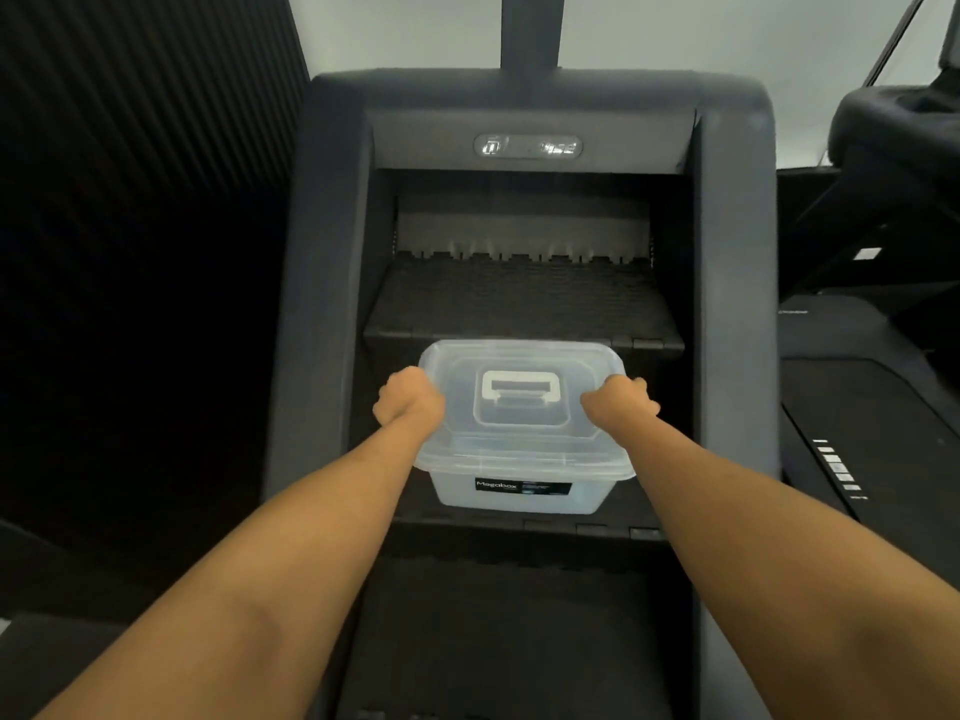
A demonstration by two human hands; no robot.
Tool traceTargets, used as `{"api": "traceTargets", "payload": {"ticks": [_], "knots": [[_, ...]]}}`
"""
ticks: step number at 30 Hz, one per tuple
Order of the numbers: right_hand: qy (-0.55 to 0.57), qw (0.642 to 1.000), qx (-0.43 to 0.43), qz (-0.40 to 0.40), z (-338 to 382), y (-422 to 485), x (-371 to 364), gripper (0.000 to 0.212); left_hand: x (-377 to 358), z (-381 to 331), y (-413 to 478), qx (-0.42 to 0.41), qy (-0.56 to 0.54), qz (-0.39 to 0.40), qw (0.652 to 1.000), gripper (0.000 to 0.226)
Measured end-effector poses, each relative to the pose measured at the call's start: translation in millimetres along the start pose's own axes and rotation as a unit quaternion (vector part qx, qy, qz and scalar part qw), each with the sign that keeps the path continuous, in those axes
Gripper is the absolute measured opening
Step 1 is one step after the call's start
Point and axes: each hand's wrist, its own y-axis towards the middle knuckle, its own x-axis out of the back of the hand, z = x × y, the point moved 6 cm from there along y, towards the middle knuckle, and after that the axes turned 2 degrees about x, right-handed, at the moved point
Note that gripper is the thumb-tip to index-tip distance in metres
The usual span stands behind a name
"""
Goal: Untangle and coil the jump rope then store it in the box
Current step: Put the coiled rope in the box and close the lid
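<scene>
Box (524,452) between curled left hand (409,403), right hand (621,406)

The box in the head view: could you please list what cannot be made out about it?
All head view.
- box contents: frosted lid and walls hide them.
- Fingertips of left hand and right hand: curled beyond the lid rim.
- label small print: too small.
- Machine badge: blurred.

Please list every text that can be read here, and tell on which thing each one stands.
"Megabox": black label on the front of the clear box. Smaller print beside it: too small to read.
Lit badge on the stair machine: blurred, unreadable.
White marks on the machine at right: too small.
</scene>
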Motion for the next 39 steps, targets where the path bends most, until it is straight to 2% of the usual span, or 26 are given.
{"api": "traceTargets", "payload": {"ticks": [3, 8, 13, 17, 21, 26, 28, 31, 32, 35, 39], "knots": [[0.008, 1.0, -0.014, 0.017, -5, 1, -6, 0.05, -9, 1, -3, -0.006, 0.001, 0.001, 1.0, 0.026], [-0.035, 0.999, 0.016, -0.008, -2, 2, -16, 0.043, -19, 1, -3, 0.021, -0.04, 0.002, 0.999, 0.047], [-0.091, 0.994, 0.046, -0.043, -5, -5, -36, 0.059, -40, 9, 3, 0.025, -0.15, 0.001, 0.988, 0.036], [-0.151, 0.972, 0.147, -0.1, -5, -5, -43, 0.063, -43, 12, -1, -0.011, -0.173, -0.019, 0.985, 0.029], [-0.186, 0.943, 0.265, -0.079, 7, -2, -50, 0.061, -42, 14, -2, 0.0, -0.182, -0.002, 0.983, 0.048], [-0.196, 0.939, 0.282, -0.034, 8, 10, -55, 0.058, -47, 24, 9, 0.069, -0.206, 0.053, 0.975, 0.073], [-0.194, 0.939, 0.281, -0.035, 8, 9, -55, 0.058, -53, 31, 13, 0.099, -0.267, 0.098, 0.954, 0.079], [-0.174, 0.942, 0.284, -0.034, 8, 7, -53, 0.056, -64, 42, 11, 0.188, -0.386, 0.187, 0.884, 0.107], [-0.168, 0.943, 0.285, -0.035, 8, 6, -52, 0.056, -66, 42, 10, 0.197, -0.394, 0.206, 0.874, 0.109], [-0.152, 0.945, 0.287, -0.044, 7, 5, -51, 0.056, -65, 44, 12, 0.191, -0.39, 0.16, 0.886, 0.087], [-0.141, 0.948, 0.281, -0.045, 7, 4, -50, 0.056, -61, 45, 15, 0.168, -0.377, 0.073, 0.908, 0.086]]}}
